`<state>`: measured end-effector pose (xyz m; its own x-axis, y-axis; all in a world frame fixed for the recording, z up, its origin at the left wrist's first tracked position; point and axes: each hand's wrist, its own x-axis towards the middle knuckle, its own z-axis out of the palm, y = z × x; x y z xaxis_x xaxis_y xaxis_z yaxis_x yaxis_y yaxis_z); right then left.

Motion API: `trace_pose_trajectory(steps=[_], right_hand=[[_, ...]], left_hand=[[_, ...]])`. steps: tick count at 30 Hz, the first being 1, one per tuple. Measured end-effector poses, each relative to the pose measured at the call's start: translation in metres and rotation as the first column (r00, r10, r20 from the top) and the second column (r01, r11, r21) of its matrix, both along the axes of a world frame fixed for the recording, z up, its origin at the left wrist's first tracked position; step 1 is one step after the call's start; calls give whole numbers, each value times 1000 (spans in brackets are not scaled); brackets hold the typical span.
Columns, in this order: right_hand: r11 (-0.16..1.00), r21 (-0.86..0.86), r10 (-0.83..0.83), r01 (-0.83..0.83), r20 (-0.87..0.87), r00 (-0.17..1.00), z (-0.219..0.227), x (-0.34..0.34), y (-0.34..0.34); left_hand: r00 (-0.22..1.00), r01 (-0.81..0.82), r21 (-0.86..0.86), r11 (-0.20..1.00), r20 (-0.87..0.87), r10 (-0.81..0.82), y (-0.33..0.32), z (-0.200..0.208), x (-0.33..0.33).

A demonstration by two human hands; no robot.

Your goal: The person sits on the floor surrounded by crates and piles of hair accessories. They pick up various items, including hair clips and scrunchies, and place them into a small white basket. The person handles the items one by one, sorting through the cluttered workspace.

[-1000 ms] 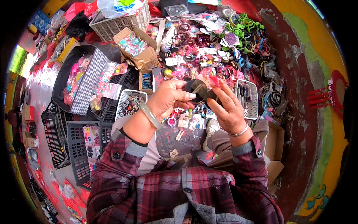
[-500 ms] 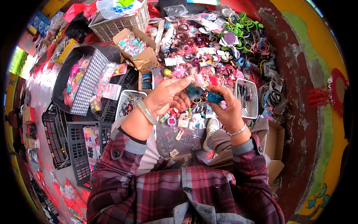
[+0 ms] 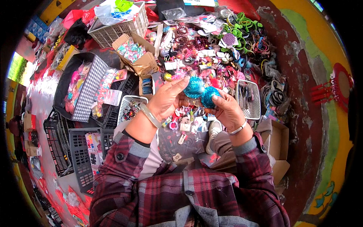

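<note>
Two round, glittery turquoise pieces, apparently a hair accessory point(image 3: 194, 87), are held up over the pile, the right one slightly lower and touching the left. My left hand point(image 3: 165, 99) grips the left piece with its thumb at the upper edge. The right piece sits between the thumb and fingers of my right hand point(image 3: 229, 112). Whether the two are joined is hidden behind them. Just beyond and below lies a heap of small pink, red and white hair ornaments point(image 3: 210, 72), many on cards.
White baskets stand at the left point(image 3: 123, 113) and right point(image 3: 257, 112). Nearby are a cardboard box of wrapped pieces point(image 3: 148, 59), a houndstooth-sided box point(image 3: 85, 96) and a dark crate point(image 3: 81, 151). Green headbands point(image 3: 242, 32) lie at the far right; an opened carton point(image 3: 279, 142) is beside my right knee.
The turquoise pieces have turned so that their round glitter faces show, where before they were seen edge-on with a fluffy side. Both hands stay nearly in place, the right slightly lower.
</note>
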<state>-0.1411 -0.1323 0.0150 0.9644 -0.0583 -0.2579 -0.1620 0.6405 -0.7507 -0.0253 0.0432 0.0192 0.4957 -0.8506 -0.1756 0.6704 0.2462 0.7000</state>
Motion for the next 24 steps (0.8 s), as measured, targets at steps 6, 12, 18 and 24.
trace_pose_trajectory(steps=[6,12,18,24], right_hand=[[999,-38,-31,30,-1,1000,0,2,1],[994,-95,-50,48,-18,999,-1,4,3],[997,-20,-73,72,-37,997,0,5,6],[996,26,-80,80,-20,997,-4,4,4]], left_hand=[[999,-41,98,994,11,41,0,-11,2],[996,-59,123,991,78,50,1,-19,5],[985,-134,144,980,123,117,1,-17,1],[990,-136,88,987,44,133,2,-5,-1]])
